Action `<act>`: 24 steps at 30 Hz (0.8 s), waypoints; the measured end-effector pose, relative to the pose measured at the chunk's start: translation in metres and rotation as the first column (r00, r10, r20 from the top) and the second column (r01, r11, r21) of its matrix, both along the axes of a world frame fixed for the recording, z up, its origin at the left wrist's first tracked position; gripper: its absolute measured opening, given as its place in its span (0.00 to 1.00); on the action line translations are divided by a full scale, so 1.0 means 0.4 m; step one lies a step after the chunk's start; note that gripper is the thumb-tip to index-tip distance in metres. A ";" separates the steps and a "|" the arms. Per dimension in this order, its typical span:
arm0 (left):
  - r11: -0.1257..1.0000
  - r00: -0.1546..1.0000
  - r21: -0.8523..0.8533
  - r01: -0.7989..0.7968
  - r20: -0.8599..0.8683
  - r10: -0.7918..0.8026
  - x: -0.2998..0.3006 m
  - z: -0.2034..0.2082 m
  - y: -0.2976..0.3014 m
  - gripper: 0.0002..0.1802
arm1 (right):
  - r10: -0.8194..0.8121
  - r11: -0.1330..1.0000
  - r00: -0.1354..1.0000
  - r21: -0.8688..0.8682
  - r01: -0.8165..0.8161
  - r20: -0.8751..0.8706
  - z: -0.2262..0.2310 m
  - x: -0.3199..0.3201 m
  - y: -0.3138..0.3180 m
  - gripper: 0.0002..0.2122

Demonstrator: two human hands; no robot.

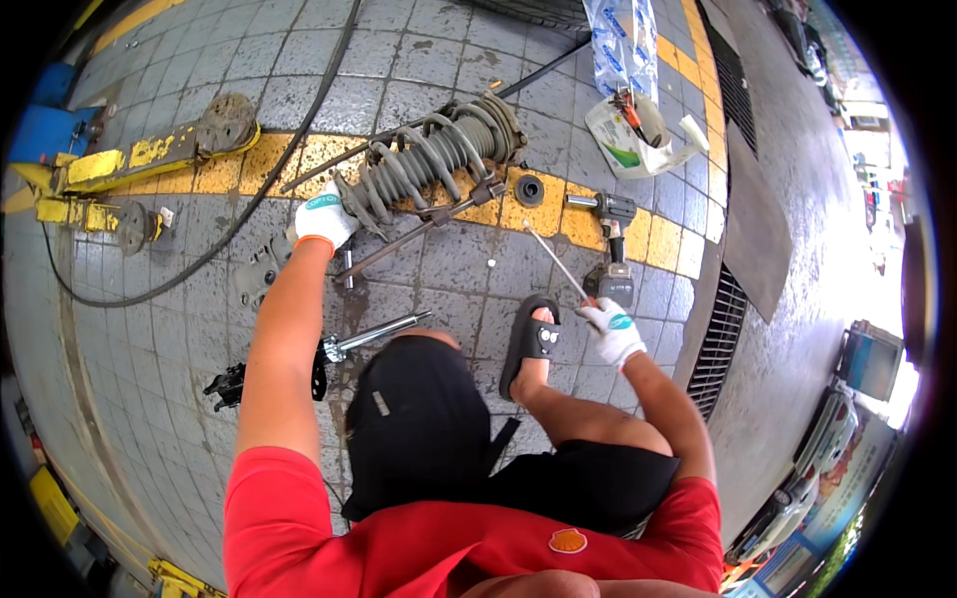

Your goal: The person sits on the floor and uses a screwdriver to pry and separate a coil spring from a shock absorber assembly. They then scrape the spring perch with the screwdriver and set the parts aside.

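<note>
A coil spring [414, 164] with a dark ribbed boot inside lies on the floor in front of me, with spring compressor rods [399, 239] along its sides. My left hand [324, 217], in a white glove, is closed on the spring's near left end; some fingers are hidden. Off to the right, my gloved right hand [611, 331] grips a screwdriver [558, 261] by its reddish handle, its long shaft pointing up and left toward the spring. A black rubber ring [529, 190] sits on the yellow stripe, beside a cordless impact wrench [612, 234]. Below my left hand lies a new shock absorber strut [339, 347].
A cut white jug [623, 140] holding tools and a plastic bag [623, 45] stand at the upper right. A black hose [289, 169] curves across the tiles. Yellow lift arms [140, 159] reach in from the left. A floor grate [720, 344] runs along the right.
</note>
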State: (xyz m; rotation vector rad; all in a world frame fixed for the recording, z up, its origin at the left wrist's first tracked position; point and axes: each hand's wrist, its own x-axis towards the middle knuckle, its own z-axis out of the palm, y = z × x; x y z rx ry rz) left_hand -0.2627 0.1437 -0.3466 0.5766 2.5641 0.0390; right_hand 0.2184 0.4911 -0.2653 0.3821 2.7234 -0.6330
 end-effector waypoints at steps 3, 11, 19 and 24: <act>0.999 0.999 -0.030 -0.026 -0.044 0.025 0.009 -0.001 -0.007 0.38 | -0.076 0.996 0.983 -0.026 0.081 0.167 -0.131 -0.012 -0.005 0.21; 0.820 0.884 0.331 -0.467 0.178 0.432 0.048 0.071 -0.009 0.30 | -0.285 0.917 0.953 -0.319 0.242 -0.098 0.029 -0.618 0.039 0.18; 0.734 0.778 0.415 -0.537 -0.091 0.621 0.118 0.056 0.117 0.32 | -0.282 0.574 0.893 -0.684 0.450 0.350 -0.060 -1.066 -0.077 0.29; 0.810 0.786 0.312 -0.496 -0.236 0.572 0.117 0.054 0.123 0.27 | -0.392 0.566 0.890 -0.702 0.433 0.233 -0.134 -1.045 -0.098 0.16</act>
